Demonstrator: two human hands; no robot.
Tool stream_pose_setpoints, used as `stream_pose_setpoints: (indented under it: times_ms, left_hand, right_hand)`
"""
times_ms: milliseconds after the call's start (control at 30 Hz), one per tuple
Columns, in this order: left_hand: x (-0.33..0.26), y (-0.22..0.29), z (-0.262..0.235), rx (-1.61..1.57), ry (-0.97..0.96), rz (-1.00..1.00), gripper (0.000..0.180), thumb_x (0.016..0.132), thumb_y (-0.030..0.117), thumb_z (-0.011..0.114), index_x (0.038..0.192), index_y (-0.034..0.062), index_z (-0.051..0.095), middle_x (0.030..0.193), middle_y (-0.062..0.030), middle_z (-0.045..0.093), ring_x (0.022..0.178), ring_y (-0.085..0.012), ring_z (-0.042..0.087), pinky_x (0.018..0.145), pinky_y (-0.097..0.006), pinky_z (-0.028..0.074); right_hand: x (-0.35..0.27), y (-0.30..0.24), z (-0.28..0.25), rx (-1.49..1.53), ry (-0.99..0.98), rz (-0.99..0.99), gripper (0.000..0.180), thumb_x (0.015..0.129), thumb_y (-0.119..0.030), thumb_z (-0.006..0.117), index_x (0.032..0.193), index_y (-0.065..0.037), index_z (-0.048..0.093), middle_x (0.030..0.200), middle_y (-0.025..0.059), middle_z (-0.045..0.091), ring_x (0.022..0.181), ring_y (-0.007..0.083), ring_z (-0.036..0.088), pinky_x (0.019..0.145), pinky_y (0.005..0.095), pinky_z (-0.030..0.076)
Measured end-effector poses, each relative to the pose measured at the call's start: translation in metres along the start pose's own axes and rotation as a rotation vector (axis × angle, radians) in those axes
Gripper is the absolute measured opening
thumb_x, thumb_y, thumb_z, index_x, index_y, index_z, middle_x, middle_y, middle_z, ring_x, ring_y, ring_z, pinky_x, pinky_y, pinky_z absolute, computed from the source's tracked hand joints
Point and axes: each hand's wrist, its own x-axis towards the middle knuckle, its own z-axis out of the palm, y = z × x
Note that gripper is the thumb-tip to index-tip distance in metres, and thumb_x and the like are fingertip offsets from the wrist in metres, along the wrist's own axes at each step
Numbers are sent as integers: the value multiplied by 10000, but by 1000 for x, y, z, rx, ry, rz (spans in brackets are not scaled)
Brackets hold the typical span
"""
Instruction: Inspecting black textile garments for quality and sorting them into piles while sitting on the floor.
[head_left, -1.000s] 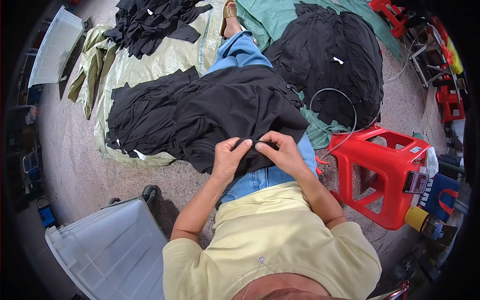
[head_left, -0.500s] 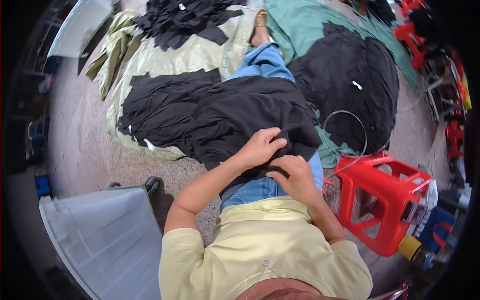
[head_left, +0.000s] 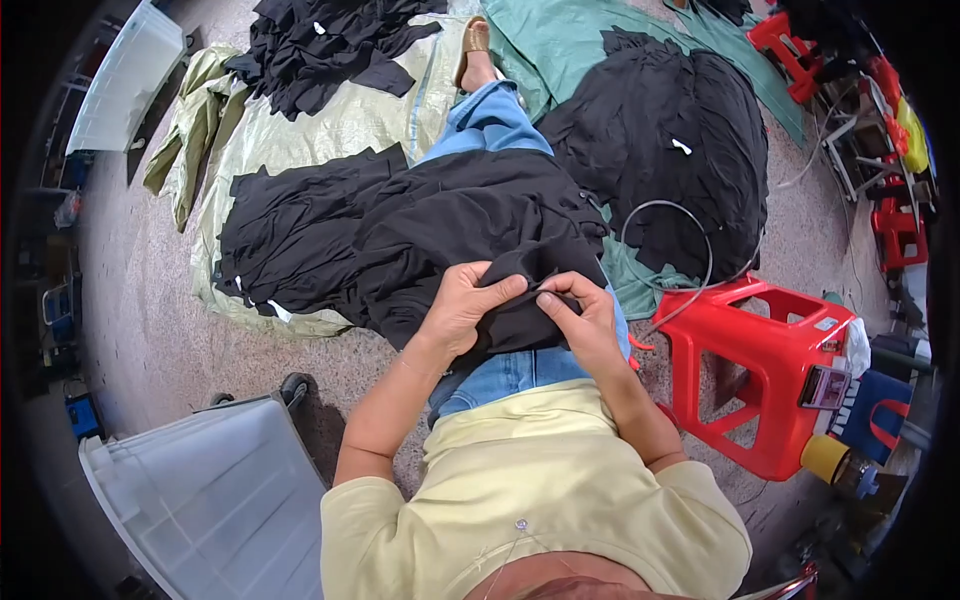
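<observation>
A black garment point(head_left: 450, 220) lies across my lap, over my blue jeans. My left hand point(head_left: 470, 305) pinches a fold of it between thumb and fingers. Just to the right, my right hand point(head_left: 580, 310) grips the same cloth, thumb against fingers, close to the left fingertips. The fabric bunches up between the two hands. Whether a small thread or tool sits between the fingertips is too small to make out. On the left, the garment meets more crumpled black clothing point(head_left: 285, 225) with white tags on it.
A large black pile point(head_left: 680, 150) lies on green sheeting point(head_left: 540, 40) at the right. Another black heap point(head_left: 310, 60) rests on a pale woven sheet point(head_left: 375, 120). A red stool point(head_left: 700, 350) stands by my right side, a wheeled plastic bin point(head_left: 220, 480) by my left. A grey cord loops near the stool.
My hands have come together on the garment, and both now pinch a raised fold. Half a second ago, they rested on the cloth with looser fingers. The whole view has shifted slightly.
</observation>
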Motion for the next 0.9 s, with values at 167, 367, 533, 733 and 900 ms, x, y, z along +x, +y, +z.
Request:
stream_pose_setpoints:
  times_ms: [167,367,533,733,900]
  left_hand:
    - [-4,-7,3,-82,66,92,114,926,96,696,963,-12,705,899,-25,711,765,-57,634,682,-215,511]
    - [6,-19,3,-132,109,290,126,945,83,657,981,-28,705,911,-17,713,772,-47,628,696,-206,506]
    - [2,-33,5,203,184,367,161,902,97,697,795,-20,671,735,75,602,674,0,481,565,-203,405]
    - [-5,-26,-7,553,138,293,149,881,106,716,830,-34,698,754,41,653,691,-8,528,580,-212,442]
    - [-5,-17,-11,187,-113,104,171,898,85,697,1006,-43,732,858,14,692,762,-21,585,690,-189,476]
  right_hand:
    - [-6,-8,0,93,-68,156,53,871,1,681,920,-17,676,914,-22,640,877,55,562,808,222,441]
    - [-12,0,-3,153,-105,147,87,858,1,705,943,-16,692,910,-28,637,842,46,561,761,200,442]
    - [-7,-4,-9,306,50,143,113,854,44,685,957,-2,680,929,15,649,862,77,581,801,211,453]
    - [-4,-14,-2,-32,-78,-131,74,845,63,654,895,11,639,868,25,600,806,117,549,734,245,425]
    - [-5,-21,6,-504,-21,-374,103,829,63,665,909,2,645,873,79,634,784,227,622,711,280,466]
